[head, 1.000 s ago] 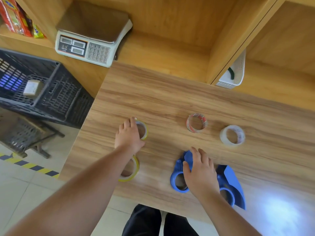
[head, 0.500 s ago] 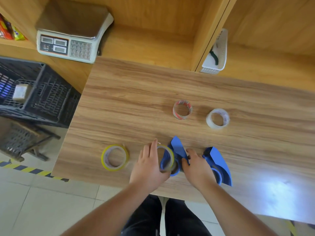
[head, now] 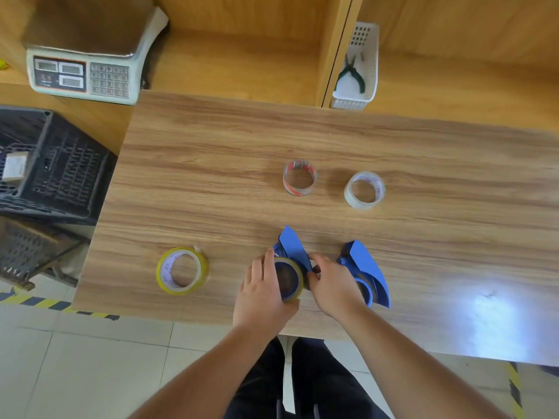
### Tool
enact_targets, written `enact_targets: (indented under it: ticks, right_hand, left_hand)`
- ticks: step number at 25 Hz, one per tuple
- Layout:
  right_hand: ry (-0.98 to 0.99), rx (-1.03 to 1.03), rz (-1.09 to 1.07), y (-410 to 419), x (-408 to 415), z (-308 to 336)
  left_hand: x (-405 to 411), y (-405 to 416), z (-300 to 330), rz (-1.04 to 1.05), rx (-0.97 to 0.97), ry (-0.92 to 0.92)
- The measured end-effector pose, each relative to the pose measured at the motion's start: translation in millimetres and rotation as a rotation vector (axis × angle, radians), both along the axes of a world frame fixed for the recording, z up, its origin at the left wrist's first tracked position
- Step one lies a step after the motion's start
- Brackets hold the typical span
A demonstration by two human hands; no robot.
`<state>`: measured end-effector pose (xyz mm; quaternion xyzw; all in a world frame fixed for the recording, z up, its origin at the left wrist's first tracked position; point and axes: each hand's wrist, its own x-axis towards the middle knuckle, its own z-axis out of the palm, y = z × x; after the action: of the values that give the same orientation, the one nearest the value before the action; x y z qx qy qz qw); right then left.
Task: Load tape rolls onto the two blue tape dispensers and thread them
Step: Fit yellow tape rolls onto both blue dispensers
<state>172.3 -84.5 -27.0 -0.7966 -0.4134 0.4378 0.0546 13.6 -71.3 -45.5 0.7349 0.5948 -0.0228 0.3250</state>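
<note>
Two blue tape dispensers lie near the front edge of the wooden table (head: 211, 164). My left hand (head: 261, 293) grips a yellow tape roll (head: 289, 279) that sits against the round hub of the left dispenser (head: 292, 247). My right hand (head: 331, 285) pinches that dispenser's right side, beside the roll. The second dispenser (head: 366, 269) rests just right of my right hand, partly hidden by it. Another yellow roll (head: 181, 270) lies flat to the left. A red-printed roll (head: 299, 177) and a clear roll (head: 364, 189) stand farther back.
A weighing scale (head: 90, 58) sits on the shelf at the back left. A white basket with pliers (head: 357, 71) stands in the back right shelf. Black crates (head: 51, 167) are stacked left of the table, over a tiled floor.
My left hand carried a yellow roll from the left over to the left dispenser and set it against the hub. My right hand shifted along that dispenser's side. The camera tilted down.
</note>
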Motion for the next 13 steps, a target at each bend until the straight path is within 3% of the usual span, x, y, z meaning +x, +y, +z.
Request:
enact_targets:
  ticks: [13]
  right_hand:
    - [-0.065,0.023,0.107,4,-3,-1]
  left_hand:
    - [-5,-7,-19,0.066,0.037,0.014]
